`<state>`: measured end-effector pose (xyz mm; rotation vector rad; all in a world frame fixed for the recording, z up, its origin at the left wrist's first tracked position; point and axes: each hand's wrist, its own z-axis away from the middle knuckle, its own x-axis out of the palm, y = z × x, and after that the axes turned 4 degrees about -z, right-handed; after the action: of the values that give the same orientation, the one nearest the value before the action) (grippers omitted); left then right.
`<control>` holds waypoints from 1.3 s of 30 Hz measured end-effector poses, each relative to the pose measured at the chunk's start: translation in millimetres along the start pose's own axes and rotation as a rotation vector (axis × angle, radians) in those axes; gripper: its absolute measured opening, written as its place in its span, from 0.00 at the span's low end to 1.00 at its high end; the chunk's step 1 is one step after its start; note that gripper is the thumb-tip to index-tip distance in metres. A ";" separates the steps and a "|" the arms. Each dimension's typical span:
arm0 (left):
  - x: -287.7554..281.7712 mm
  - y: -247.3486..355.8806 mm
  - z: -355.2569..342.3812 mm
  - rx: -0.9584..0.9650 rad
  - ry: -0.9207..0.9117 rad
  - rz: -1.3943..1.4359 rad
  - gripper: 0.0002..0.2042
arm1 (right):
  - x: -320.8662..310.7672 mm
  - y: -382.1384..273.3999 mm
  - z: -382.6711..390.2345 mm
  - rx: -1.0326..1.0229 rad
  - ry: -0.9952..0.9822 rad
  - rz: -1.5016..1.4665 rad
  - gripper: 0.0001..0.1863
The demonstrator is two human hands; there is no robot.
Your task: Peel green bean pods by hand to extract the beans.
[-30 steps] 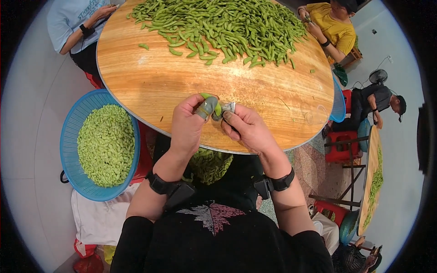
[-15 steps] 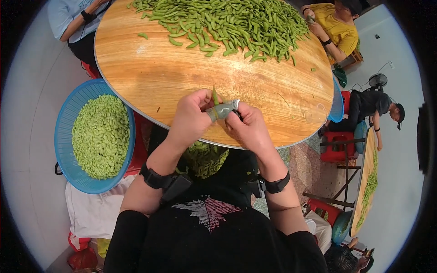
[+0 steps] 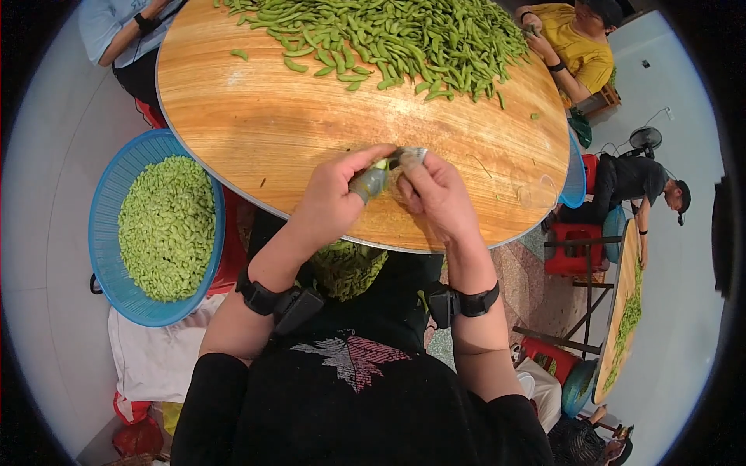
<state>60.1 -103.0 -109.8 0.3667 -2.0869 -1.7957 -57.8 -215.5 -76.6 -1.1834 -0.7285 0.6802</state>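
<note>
A round wooden table (image 3: 233,116) fills twelve o'clock. Pale floor (image 3: 47,155) lies at nine and three o'clock. At three o'clock stand a red stool (image 3: 571,248), a fan (image 3: 643,140) and a second table (image 3: 625,311).

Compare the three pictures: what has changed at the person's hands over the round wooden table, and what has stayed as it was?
Both hands, left hand and right hand, still pinch the small green bean pod between them; it has turned from upright to lying level. The round wooden table, the pile of green pods and the blue plastic basket of shelled beans are unchanged.
</note>
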 end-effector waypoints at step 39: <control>-216.7 10.7 125.5 -0.062 0.601 -1.318 0.15 | -128.9 9.1 -47.1 -0.335 0.570 1.245 0.16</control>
<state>201.3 102.2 -137.3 2.2986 -1.3127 -1.8397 -97.6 -341.8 -113.7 -2.0135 0.5000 1.1600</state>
